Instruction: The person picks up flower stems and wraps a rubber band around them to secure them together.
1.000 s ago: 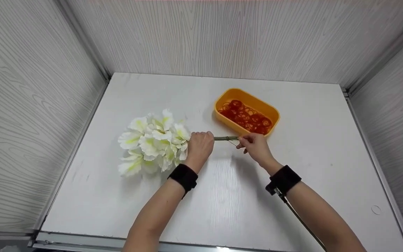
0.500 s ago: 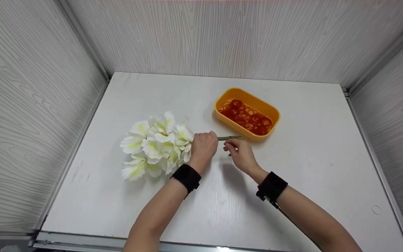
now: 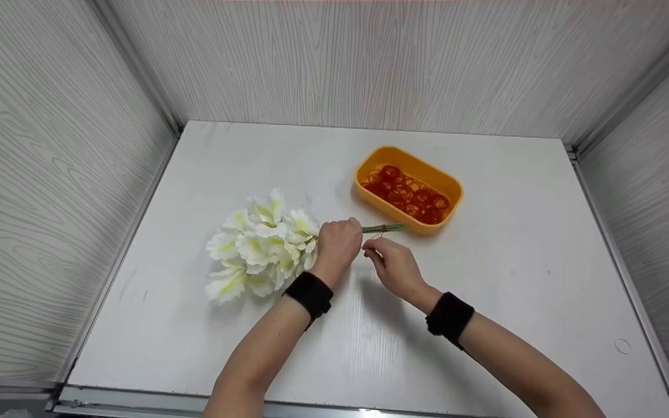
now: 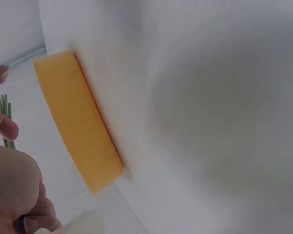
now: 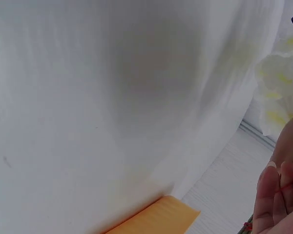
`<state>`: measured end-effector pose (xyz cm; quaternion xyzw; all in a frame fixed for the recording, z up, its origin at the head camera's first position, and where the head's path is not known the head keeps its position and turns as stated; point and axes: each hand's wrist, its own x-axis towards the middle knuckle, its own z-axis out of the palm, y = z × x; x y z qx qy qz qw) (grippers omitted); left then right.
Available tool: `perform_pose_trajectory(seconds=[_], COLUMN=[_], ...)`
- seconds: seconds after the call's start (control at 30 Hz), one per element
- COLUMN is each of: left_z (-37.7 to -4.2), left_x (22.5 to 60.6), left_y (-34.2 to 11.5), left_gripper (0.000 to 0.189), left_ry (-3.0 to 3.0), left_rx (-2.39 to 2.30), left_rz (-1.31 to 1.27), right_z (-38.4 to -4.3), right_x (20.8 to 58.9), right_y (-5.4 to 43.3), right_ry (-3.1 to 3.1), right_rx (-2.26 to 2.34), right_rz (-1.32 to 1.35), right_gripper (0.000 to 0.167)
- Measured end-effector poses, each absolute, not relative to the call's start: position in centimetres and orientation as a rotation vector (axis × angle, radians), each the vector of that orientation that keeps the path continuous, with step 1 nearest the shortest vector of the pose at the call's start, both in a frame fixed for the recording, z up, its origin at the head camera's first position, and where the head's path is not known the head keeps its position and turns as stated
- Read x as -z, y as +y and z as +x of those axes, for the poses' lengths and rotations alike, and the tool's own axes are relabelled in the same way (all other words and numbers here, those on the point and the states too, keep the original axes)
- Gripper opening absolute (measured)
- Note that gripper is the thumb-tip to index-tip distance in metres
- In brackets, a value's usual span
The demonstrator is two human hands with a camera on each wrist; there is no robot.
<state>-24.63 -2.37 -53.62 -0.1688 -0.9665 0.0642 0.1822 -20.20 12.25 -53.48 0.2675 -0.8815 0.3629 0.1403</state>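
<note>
My left hand (image 3: 339, 241) grips the green stems (image 3: 391, 228) of a bunch of white artificial flowers (image 3: 265, 244) with yellow-green centres. The blooms spread to the left of the fist, and the stem ends stick out to its right. A reddish rubber band (image 5: 247, 225) is wound on the stems. From there a thin strand runs to my right hand (image 3: 395, 264), whose thumb and fingertips pinch it just below the stems, close to the left hand. In the right wrist view, a red strand crosses the curled fingers (image 5: 266, 195).
A yellow-orange tub (image 3: 363, 194) with many red rubber bands (image 3: 407, 194) stands just behind the stem ends. On the white table (image 3: 514, 244), a pale ring (image 3: 623, 346) lies near the right edge. Grained panels (image 3: 334, 64) rise at the back and both sides.
My right hand has moved left from the stem ends toward the left hand, drawing the rubber band along. The left hand and flowers have shifted slightly right.
</note>
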Motion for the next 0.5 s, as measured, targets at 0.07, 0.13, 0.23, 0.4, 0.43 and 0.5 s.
perform_pose_trajectory(seconds=[0.07,0.13,0.23,0.4,0.43,0.5], left_z=[-24.7,-24.8,-24.9,-25.0,-25.0,-25.0], left_x=[53.6,53.6,53.5,53.1,53.1,53.1], left_y=[-2.5,-2.7,-2.8,-2.7,-2.7,-2.6], left_gripper=[0.021,0.022,0.022,0.021,0.021,0.02], left_ry=[-2.74,-2.758,-2.774,-2.811,-2.813,-2.81], left_rx=[-0.173,-0.155,-0.103,-0.05,-0.043,-0.026], left_rz=[-0.464,-0.451,-0.439,-0.415,-0.412,-0.41], right_z=[-20.1,-20.2,-20.4,-20.7,-20.7,-20.6], right_x=[53.7,53.8,53.9,54.1,54.2,54.2], right_y=[12.6,12.9,13.4,13.8,13.8,13.8], right_ry=[-2.547,-2.54,-2.506,-2.397,-2.377,-2.356], right_rx=[-1.011,-0.975,-0.898,-0.733,-0.711,-0.673], right_rz=[0.809,0.839,0.871,0.887,0.885,0.879], right_gripper=[0.008,0.008,0.007,0.006,0.006,0.005])
